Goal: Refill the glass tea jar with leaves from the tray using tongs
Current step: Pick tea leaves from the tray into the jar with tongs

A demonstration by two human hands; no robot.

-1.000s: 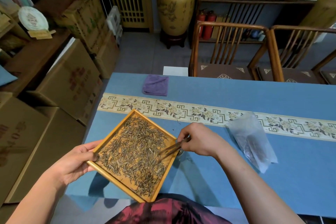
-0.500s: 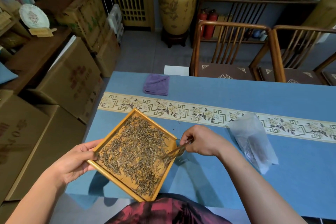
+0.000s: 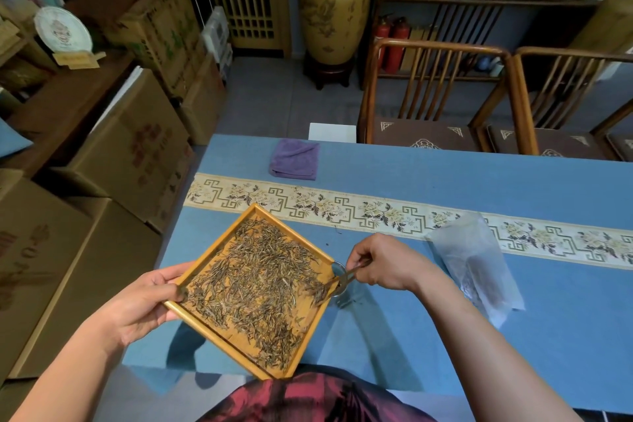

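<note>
A square bamboo tray covered with dry tea leaves is held above the blue table's near left corner. My left hand grips its left corner, thumb on the rim. My right hand pinches thin tongs, whose tips reach the tray's right edge with a few leaves at them. A small glass jar stands just beyond that edge, mostly hidden behind the tray and tongs.
A clear plastic bag with some tea lies right of my right hand. A folded purple cloth sits at the table's far side. Wooden chairs stand beyond the table, cardboard boxes to the left.
My right hand has drawn the tongs from the tray's middle toward its right edge, over the jar's mouth. The tray has stayed in my left hand.
</note>
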